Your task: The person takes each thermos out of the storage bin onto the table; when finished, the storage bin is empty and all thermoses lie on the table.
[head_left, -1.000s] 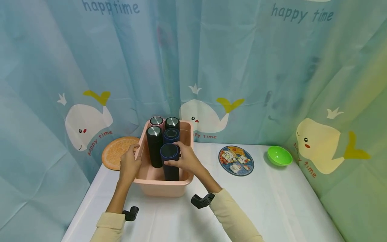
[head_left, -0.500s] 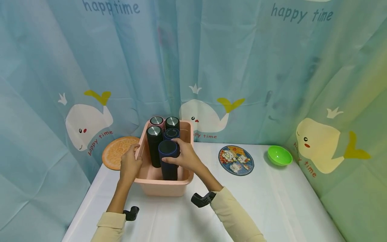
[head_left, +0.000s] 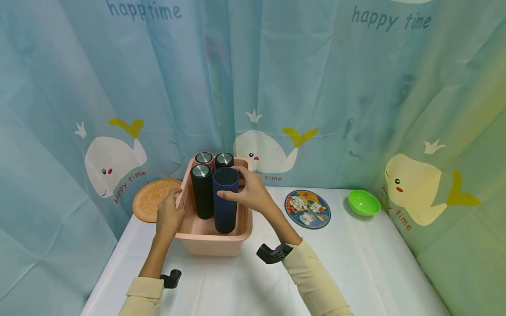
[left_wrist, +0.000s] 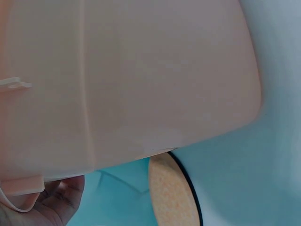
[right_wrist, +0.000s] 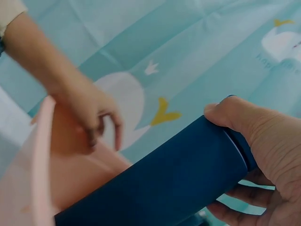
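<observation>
My left hand [head_left: 170, 215] grips the left rim of a pink plastic tub [head_left: 213, 245], fingers hooked over the edge. In the left wrist view some of those fingers [left_wrist: 68, 200] show beneath the tub wall. With my right hand [head_left: 253, 191] I hold a dark blue thermos bottle [head_left: 226, 208] near its top, thumb and fingers around the sides. It stands nearly upright within the tub, toward the front right. Beside it is a tall black thermos [head_left: 203, 197]. Behind stand a pink thermos [head_left: 204, 158] and another black one [head_left: 224, 159]. A second blue thermos is hidden behind the held one.
An orange round mat [head_left: 148, 204] lies left of the tub on the white table [head_left: 316, 272]. Rightward are a round patterned mat [head_left: 307, 210] and a green bowl [head_left: 363, 202]. A blue whale-print curtain [head_left: 300, 87] hangs behind and at both sides.
The held blue thermos has risen and shifted slightly back and right with my right hand, and it now covers the other blue thermos. My left hand stays on the rim.
</observation>
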The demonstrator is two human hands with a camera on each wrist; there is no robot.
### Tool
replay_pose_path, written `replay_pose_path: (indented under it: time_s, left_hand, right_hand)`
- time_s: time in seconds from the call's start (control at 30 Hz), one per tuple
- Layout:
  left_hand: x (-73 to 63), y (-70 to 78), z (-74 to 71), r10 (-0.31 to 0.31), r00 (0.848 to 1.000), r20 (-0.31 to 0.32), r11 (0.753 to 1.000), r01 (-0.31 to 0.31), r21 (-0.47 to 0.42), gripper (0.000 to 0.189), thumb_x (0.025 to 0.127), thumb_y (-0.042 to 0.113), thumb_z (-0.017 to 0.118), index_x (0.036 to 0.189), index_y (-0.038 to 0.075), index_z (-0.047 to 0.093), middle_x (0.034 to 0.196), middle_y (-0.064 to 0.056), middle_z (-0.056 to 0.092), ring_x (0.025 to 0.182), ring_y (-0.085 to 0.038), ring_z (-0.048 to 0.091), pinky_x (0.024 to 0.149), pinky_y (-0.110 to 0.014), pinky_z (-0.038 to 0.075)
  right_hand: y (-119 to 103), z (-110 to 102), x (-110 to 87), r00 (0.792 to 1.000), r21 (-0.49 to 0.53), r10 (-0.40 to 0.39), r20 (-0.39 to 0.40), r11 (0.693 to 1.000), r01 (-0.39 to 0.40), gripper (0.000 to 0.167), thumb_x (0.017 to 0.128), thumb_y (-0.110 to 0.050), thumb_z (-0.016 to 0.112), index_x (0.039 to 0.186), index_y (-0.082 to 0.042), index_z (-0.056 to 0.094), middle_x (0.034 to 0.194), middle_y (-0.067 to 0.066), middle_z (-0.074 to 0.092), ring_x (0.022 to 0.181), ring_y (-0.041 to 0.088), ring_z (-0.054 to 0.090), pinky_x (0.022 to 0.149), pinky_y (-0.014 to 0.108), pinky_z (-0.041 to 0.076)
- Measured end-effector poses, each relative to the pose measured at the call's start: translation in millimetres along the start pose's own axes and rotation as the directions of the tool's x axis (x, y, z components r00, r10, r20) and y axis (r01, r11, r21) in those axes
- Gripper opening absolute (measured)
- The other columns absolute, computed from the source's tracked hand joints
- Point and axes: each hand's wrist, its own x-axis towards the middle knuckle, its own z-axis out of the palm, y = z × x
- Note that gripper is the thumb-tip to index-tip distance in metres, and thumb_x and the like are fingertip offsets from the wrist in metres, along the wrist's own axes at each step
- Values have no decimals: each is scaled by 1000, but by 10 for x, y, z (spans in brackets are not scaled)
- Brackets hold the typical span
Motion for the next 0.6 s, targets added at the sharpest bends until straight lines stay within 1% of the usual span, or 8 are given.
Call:
replay_pose_path:
  time_s: [0.07,0.17,0.27,0.4,0.5,0.6]
  left_hand:
    - [1,-1,0,0,1000,-2,1000,0,3,45,86,1,57,131,4,55,114,-29,65,83,-37,62,67,-50,51]
    - [-2,6,-4,0,1000,-3,1000,0,0,45,86,1,57,131,4,55,114,-29,65,86,-38,63,69,-51,51]
    - [-3,8,-4,0,1000,0,1000,0,-3,45,86,1,57,131,4,55,115,-30,65,87,-39,64,70,-52,52]
    - [-5,8,-6,-10,1000,2,1000,10,2,45,86,2,57,131,5,55,115,-30,65,89,-41,65,70,-53,52]
    - [-8,10,-12,-18,1000,3,1000,18,4,45,86,2,56,131,6,55,115,-30,65,92,-43,65,71,-55,51]
    - [-10,12,-17,-19,1000,6,1000,19,4,46,87,2,56,132,6,54,116,-30,64,94,-44,66,71,-55,52]
  right_hand:
    - [-73,-77,19,1000,10,-21,-10,1000,21,69,76,-24,83,135,-5,52,110,8,69,87,19,71,71,27,57]
    - [-177,-200,44,998,19,-49,-32,999,50,68,75,-23,82,134,-5,53,114,9,68,89,21,71,72,30,58]
    - [-266,-326,55,995,2,-74,-66,997,74,66,75,-23,82,133,-5,54,114,9,68,94,21,70,76,31,58]
    - [-357,-488,60,988,13,-109,-108,994,111,62,75,-23,82,130,-7,56,116,8,67,102,21,68,80,33,58]
    - [-417,-606,49,982,11,-119,-145,992,122,62,75,-23,82,130,-7,57,117,9,67,104,23,68,80,34,58]
    - [-456,-710,29,977,-5,-108,-184,994,109,65,75,-23,83,132,-7,56,119,10,66,105,24,68,80,35,58]
